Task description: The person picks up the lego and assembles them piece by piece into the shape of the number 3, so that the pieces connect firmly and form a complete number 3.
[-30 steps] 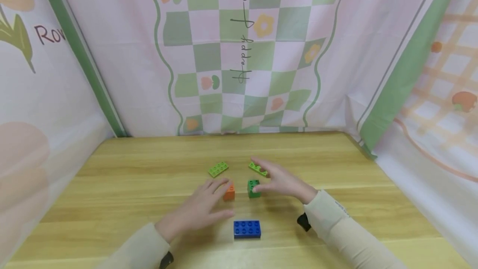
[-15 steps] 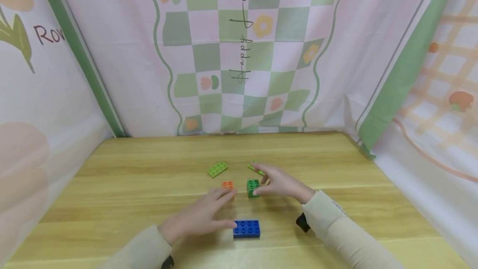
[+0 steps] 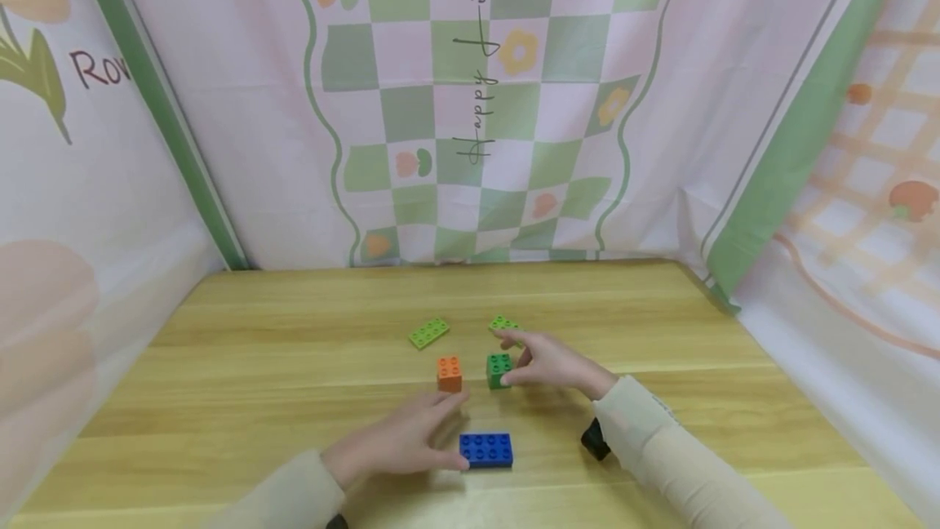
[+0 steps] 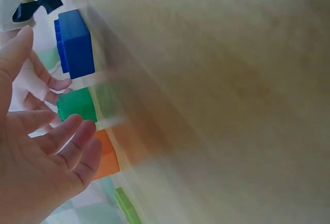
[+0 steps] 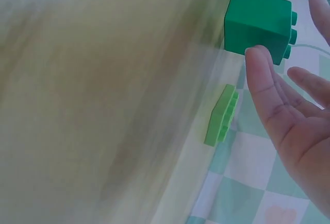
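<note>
My left hand (image 3: 407,437) hovers low with its fingers spread, the thumb by the left end of a blue toy brick (image 3: 490,449). Just beyond its fingertips stands an orange brick (image 3: 450,375), apart from the hand in the head view. My right hand (image 3: 556,364) is at the right side of a green brick (image 3: 497,371), thumb and fingers held apart. In the right wrist view one fingertip overlaps the green brick (image 5: 258,20); whether it touches, I cannot tell. Both hands hold nothing.
Two flat lime-green bricks lie farther back: the left one (image 3: 429,333) in full view, the right one (image 3: 503,322) partly behind my right hand's fingers. The wooden table (image 3: 294,308) ends at a patterned curtain (image 3: 455,104), with more cloth at both sides.
My left hand has drawn back from the orange brick towards the blue one, uncovering the orange brick. The right hand's fingers have bent in a little near the green brick. The bricks have not moved.
</note>
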